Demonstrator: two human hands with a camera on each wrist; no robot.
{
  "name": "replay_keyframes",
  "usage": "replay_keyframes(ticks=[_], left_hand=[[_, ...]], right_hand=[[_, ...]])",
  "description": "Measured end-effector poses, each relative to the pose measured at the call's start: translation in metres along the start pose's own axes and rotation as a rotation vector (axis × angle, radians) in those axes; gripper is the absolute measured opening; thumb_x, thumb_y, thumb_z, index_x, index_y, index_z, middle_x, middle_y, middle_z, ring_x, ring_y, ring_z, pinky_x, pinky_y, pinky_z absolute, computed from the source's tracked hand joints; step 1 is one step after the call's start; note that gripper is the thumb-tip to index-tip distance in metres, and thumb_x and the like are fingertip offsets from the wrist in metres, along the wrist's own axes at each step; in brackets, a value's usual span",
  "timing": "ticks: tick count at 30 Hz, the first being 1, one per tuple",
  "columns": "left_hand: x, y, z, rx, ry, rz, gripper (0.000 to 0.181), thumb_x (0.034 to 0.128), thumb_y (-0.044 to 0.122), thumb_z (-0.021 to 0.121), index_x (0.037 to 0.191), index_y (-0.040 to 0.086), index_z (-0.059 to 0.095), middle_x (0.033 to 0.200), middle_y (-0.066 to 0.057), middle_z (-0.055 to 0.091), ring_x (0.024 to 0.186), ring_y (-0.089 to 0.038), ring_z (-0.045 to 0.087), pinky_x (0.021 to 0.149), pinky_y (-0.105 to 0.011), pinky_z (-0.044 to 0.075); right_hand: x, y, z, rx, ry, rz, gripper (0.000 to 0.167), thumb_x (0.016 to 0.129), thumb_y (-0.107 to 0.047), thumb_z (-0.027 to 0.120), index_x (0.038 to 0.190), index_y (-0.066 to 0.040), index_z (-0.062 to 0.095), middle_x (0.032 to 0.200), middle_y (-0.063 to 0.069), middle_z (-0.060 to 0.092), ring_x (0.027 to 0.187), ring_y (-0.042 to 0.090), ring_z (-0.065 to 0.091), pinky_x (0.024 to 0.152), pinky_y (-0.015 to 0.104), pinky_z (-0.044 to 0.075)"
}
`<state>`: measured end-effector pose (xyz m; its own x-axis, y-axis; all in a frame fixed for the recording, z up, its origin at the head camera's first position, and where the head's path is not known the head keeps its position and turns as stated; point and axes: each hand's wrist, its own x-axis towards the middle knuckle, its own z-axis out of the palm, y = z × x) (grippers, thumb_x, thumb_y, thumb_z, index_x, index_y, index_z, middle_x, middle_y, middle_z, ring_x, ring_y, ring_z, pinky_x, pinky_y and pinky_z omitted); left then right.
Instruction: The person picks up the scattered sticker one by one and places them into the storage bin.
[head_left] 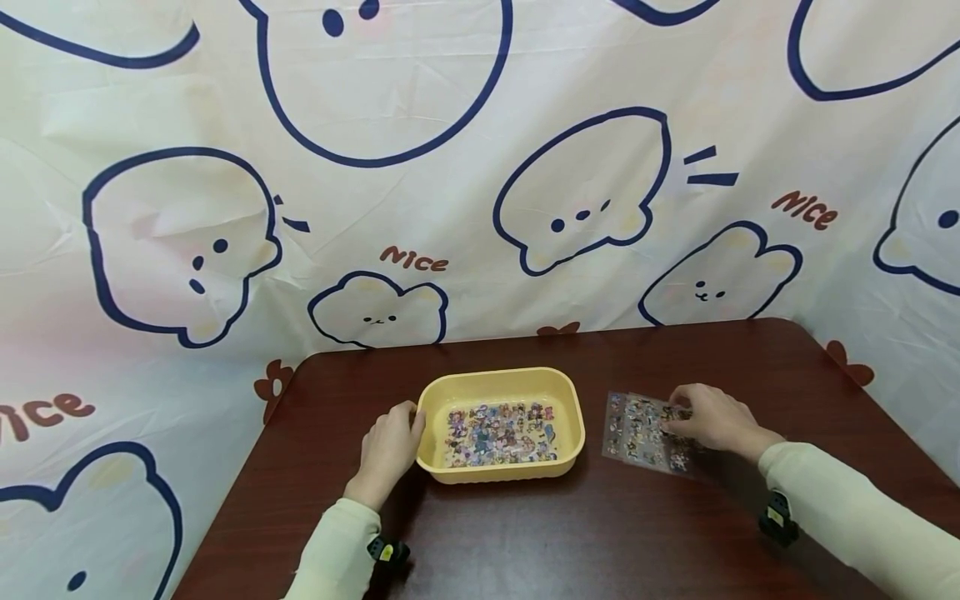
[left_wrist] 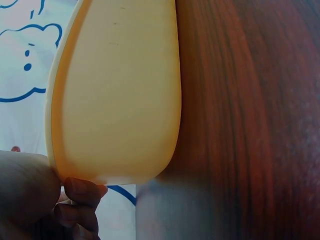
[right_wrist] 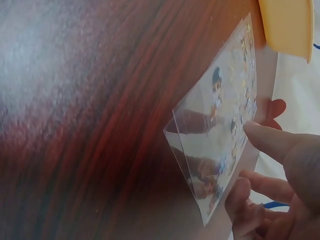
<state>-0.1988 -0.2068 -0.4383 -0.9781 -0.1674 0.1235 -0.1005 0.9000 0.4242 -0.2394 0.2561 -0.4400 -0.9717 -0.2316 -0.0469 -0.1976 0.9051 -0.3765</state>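
Note:
A shallow yellow plastic basin (head_left: 500, 476) sits on the table, with several small printed cartoon stickers on clear film (head_left: 501, 433) lying inside. My left hand (head_left: 387, 448) grips the basin's left end, thumb and fingers at the rim; the left wrist view shows the basin's outer wall (left_wrist: 117, 100) close up. To the right of the basin, clear sticker sheets (head_left: 637, 429) lie overlapped on the table. Over their right part is my right hand (head_left: 714, 419). In the right wrist view the thumb (right_wrist: 272, 140) meets the sheets' edge, with a visible gap between it and the loosely bent fingers (right_wrist: 240, 195).
The dark brown wooden table (head_left: 525, 542) reaches back to a white cloth backdrop (head_left: 465, 208) printed with blue-outlined cartoon faces. Cloth also hangs along the left and right sides. Each wrist wears a small black strapped device, the right one (head_left: 778, 518) under the sleeve.

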Motion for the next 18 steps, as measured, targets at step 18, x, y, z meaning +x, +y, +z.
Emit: replay_keyframes(ticks=[18], left_hand=[[-0.0008, 0.0003, -0.0004, -0.002, 0.008, 0.007, 0.031, 0.1022, 0.027, 0.057, 0.117, 0.002, 0.069, 0.103, -0.020, 0.075, 0.080, -0.034, 0.071, 0.066, -0.051, 0.052]], right_hand=[[0.0018, 0.0082, -0.0030, -0.042, -0.022, 0.009, 0.054, 0.080, -0.037, 0.084, 0.113, 0.003, 0.068, 0.110, 0.022, 0.070, 0.084, 0.025, 0.061, 0.067, 0.047, 0.051]])
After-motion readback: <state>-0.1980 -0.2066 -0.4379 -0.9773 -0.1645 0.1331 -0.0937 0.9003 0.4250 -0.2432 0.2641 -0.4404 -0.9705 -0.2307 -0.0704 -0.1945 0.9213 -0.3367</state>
